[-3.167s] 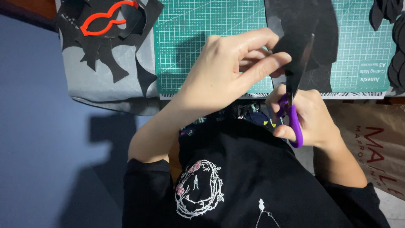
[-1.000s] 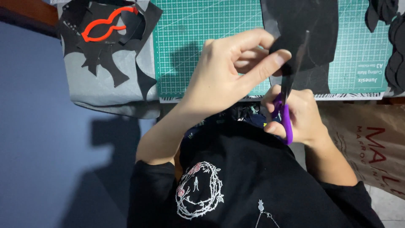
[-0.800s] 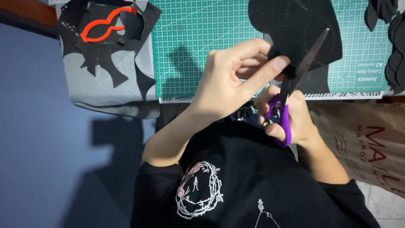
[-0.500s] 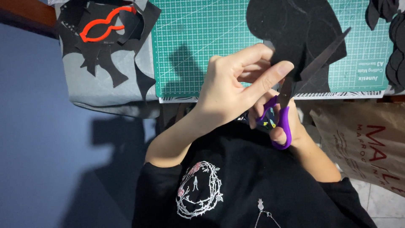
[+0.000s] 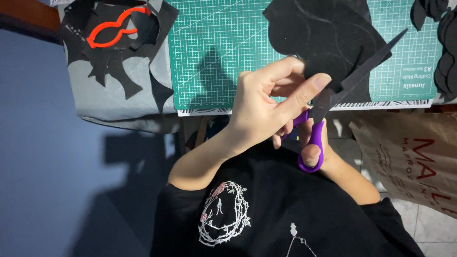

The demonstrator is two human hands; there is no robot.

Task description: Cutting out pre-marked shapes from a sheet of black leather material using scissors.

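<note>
Scissors [image 5: 333, 102], purple-handled, gripped in right hand [image 5: 312, 143], blades parted around black sheet [image 5: 323, 43]. Left hand [image 5: 266, 107] pinches sheet's near edge, steadying it above green mat [image 5: 219, 52] at table's near edge.

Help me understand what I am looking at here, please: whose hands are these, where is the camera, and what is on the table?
There is no machine here. A person wears a camera on the head, and it looks straight down past their black shirt at their own two bare hands. This is the only view.

The left hand pinches the edge of a large black sheet between thumb and fingers. The right hand is mostly hidden behind the left; its fingers sit in the purple handles of a pair of scissors, whose dark blades stand open against the sheet's edge.

Under the sheet lies a green cutting mat with a white grid. To the left of the mat, black offcuts lie on a grey cloth, with a red outline shape on top. More black cut pieces sit at the right edge, and a brown paper bag stands lower right.
</note>
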